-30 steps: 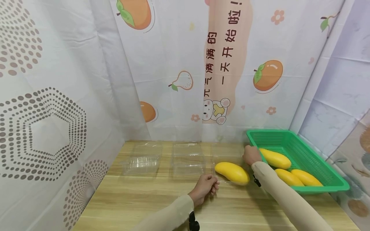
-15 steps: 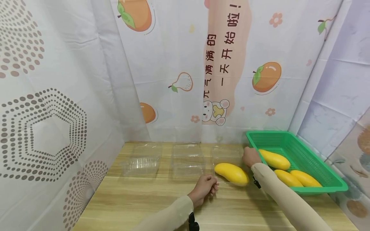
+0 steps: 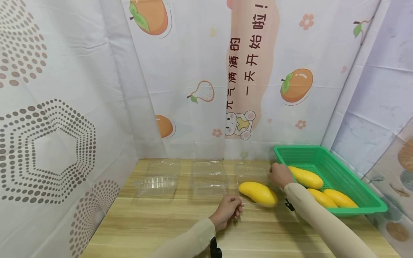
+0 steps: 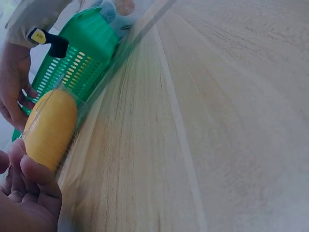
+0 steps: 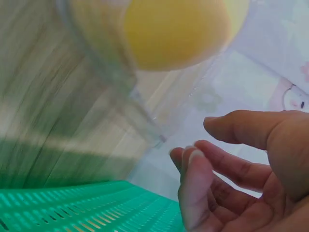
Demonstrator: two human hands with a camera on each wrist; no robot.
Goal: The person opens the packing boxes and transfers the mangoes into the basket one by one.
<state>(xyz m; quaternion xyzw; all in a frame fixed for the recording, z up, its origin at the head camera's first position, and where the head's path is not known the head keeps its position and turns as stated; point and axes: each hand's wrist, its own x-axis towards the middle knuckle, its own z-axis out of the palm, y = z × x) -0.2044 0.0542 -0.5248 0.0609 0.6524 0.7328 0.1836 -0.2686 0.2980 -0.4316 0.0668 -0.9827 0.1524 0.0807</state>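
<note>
A yellow mango (image 3: 258, 193) lies in the right-hand clear plastic container (image 3: 247, 168), whose lid is folded back. My left hand (image 3: 227, 211) is at the container's front left corner; in the left wrist view its curled fingers (image 4: 41, 176) and thumb pinch the edge beside the mango (image 4: 50, 128). My right hand (image 3: 280, 174) is at the container's right side, between it and the green basket (image 3: 351, 175). In the right wrist view, thumb (image 5: 241, 126) and bent fingers stand apart with nothing between them, just off the container's clear edge (image 5: 145, 125).
Two more clear containers, a middle one (image 3: 209, 179) and a left one (image 3: 159, 181), stand with raised lids on the wooden table (image 3: 155, 222). Several mangoes, such as a long one (image 3: 305, 177), lie in the basket. A printed curtain (image 3: 187, 64) hangs behind the table.
My right forearm has swung slightly to the right at the wrist, while the hand stays beside the container. My left hand and the mango keep their places.
</note>
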